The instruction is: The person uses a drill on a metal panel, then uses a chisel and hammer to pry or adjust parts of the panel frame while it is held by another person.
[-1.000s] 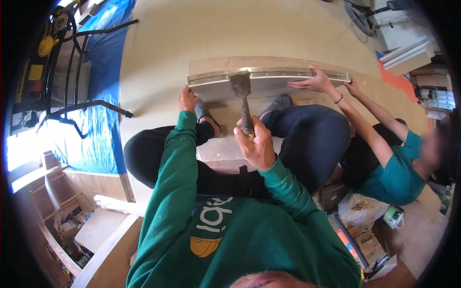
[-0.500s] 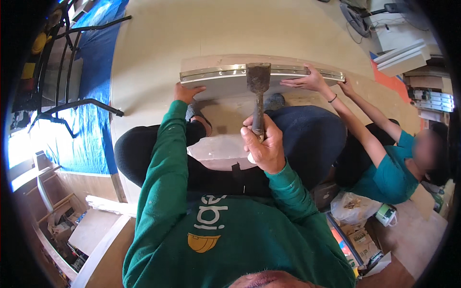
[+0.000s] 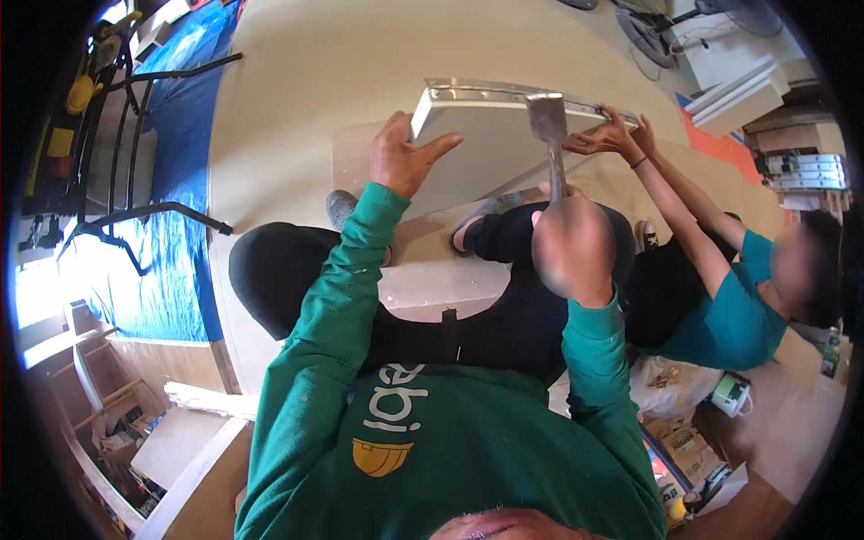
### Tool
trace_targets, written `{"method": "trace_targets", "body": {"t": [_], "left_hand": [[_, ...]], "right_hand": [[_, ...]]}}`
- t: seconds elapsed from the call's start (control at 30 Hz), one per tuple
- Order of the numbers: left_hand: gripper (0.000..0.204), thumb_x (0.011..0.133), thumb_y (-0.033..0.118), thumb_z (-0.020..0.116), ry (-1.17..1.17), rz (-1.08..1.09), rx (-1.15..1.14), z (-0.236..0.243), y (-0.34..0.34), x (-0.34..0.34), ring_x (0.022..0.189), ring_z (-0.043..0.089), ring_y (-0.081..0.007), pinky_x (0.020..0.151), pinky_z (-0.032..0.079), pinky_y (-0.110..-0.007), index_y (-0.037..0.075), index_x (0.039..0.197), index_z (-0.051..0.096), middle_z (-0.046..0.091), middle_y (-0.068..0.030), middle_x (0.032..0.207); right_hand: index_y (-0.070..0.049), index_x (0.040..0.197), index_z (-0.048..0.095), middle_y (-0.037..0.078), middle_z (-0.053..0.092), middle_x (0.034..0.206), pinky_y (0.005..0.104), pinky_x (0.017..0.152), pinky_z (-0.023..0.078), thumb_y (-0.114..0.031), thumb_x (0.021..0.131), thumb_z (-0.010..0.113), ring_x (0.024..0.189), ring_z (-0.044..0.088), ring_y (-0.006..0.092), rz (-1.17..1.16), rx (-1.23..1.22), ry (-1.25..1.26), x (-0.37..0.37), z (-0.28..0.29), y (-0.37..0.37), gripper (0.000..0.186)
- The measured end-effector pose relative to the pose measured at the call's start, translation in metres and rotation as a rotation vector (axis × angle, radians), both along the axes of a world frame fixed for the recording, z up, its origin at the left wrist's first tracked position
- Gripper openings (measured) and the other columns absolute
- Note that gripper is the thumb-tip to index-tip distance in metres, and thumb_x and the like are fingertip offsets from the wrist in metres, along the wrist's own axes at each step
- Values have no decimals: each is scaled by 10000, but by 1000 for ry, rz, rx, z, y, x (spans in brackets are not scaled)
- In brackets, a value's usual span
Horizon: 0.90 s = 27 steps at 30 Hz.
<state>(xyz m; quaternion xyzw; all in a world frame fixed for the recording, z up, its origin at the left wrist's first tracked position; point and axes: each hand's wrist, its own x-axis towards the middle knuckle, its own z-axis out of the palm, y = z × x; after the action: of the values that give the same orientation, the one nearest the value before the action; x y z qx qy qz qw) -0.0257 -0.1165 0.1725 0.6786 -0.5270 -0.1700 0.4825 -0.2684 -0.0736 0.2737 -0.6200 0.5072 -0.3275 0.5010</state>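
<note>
My left hand [image 3: 405,157] grips the left end of a whitish panel [image 3: 481,144], its thumb along the near face. A shiny metal strip [image 3: 481,90] with small holes runs along the panel's far edge. My right hand [image 3: 576,252], partly blurred, is closed round the handle of a worn, wide-bladed scraper [image 3: 547,117]. The blade points away from me and overlaps the metal strip in view; whether it touches cannot be told. At the panel's right end are a co-worker's two hands [image 3: 612,135], one with its fingers at the near face.
The co-worker [image 3: 738,306] crouches at my right. Blue sheeting [image 3: 180,162] and a black metal frame [image 3: 135,211] stand at the left. A plastic bag [image 3: 666,382] and cardboard lie at lower right; white boards [image 3: 742,97] are stacked at far right. Pale flooring [image 3: 306,54] stretches ahead.
The panel's left end has risen and shifted right with my left hand, tilting the panel. My right hand and the scraper have moved to the right. The co-worker's hands stay at the right end.
</note>
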Motion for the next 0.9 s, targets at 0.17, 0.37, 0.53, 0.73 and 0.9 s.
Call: {"method": "trace_targets", "body": {"t": [0.17, 0.37, 0.53, 0.73, 0.9], "left_hand": [[528, 673, 500, 797, -65, 49, -38, 13, -18, -16, 713, 634, -361, 656, 504, -432, 16, 825, 652, 654, -177, 764], [506, 704, 455, 791, -28, -58, -94, 33, -30, -34, 733, 669, -337, 655, 525, -395, 9, 917, 684, 684, -189, 793], [511, 701, 463, 787, -31, -77, -149, 37, -31, -30, 660, 665, -325, 615, 516, -407, -11, 857, 677, 674, -178, 716], [352, 771, 292, 774, 39, -148, -169, 55, -31, -40, 720, 664, -197, 673, 518, -332, 17, 973, 689, 712, -108, 828], [288, 793, 239, 756, 191, -174, -213, 59, -34, -50, 729, 651, -184, 668, 512, -330, 22, 970, 685, 706, -125, 832]], "right_hand": [[17, 1130, 501, 50, 570, 706, 251, 473, 433, -123, 879, 610, 500, 532, 103, 57, -57, -10, 0, 39, -3, 308], [-14, 1002, 526, 78, 524, 631, 309, 482, 439, -201, 900, 584, 473, 517, 143, 151, -311, 205, -19, 32, -19, 221], [-3, 922, 547, 31, 499, 600, 284, 450, 413, -224, 908, 574, 474, 528, 114, 180, 13, 73, -15, 54, -22, 223], [17, 1019, 582, 17, 503, 633, 247, 465, 422, -246, 902, 591, 508, 542, 96, 218, -33, 47, -14, 47, -31, 288], [32, 1038, 583, 25, 514, 646, 253, 477, 434, -244, 897, 593, 514, 536, 98, 227, -87, 108, -6, 43, -33, 310]]}}
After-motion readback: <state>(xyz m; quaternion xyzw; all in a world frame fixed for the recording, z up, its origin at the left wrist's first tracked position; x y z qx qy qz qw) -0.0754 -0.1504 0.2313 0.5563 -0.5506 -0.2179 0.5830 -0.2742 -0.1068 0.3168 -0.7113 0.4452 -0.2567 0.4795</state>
